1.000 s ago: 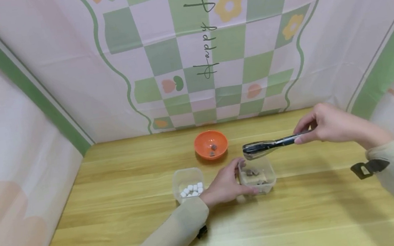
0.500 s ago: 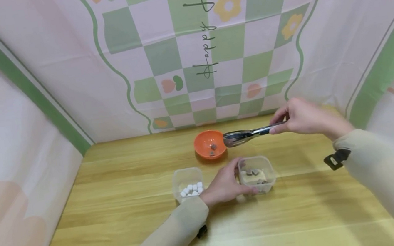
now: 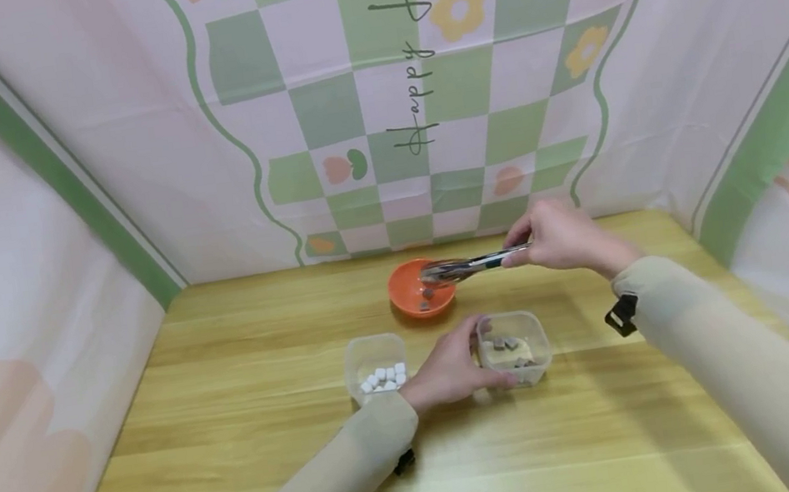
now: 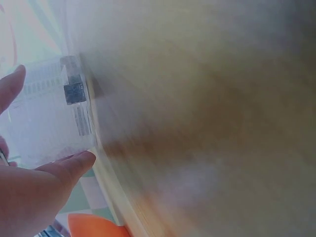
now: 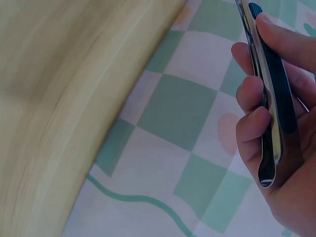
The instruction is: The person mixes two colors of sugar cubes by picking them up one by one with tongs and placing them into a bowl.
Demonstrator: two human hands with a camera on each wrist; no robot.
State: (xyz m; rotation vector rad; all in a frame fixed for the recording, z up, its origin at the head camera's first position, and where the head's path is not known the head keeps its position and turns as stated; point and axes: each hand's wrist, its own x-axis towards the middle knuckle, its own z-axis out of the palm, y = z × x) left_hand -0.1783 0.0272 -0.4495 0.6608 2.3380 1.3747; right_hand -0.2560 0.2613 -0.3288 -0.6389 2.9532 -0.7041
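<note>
My right hand (image 3: 556, 240) grips metal tongs (image 3: 469, 266), also seen in the right wrist view as tongs (image 5: 269, 98) with fingers (image 5: 252, 94) curled round the handle. The tong tips hover over an orange bowl (image 3: 405, 299) holding a couple of brown cubes. I cannot tell whether the tips hold a cube. My left hand (image 3: 450, 371) holds a clear plastic container (image 3: 538, 339) with several brown cubes; the left wrist view shows the container (image 4: 44, 113) between thumb and fingers (image 4: 69, 165).
A second clear container (image 3: 374, 356) with several white cubes stands left of my left hand. The wooden table (image 3: 239, 436) is walled by a patterned cloth backdrop (image 3: 374, 97) at the back and both sides.
My right hand has carried the tongs leftward and further back, from above the brown-cube container to over the orange bowl. The left hand has stayed on the container.
</note>
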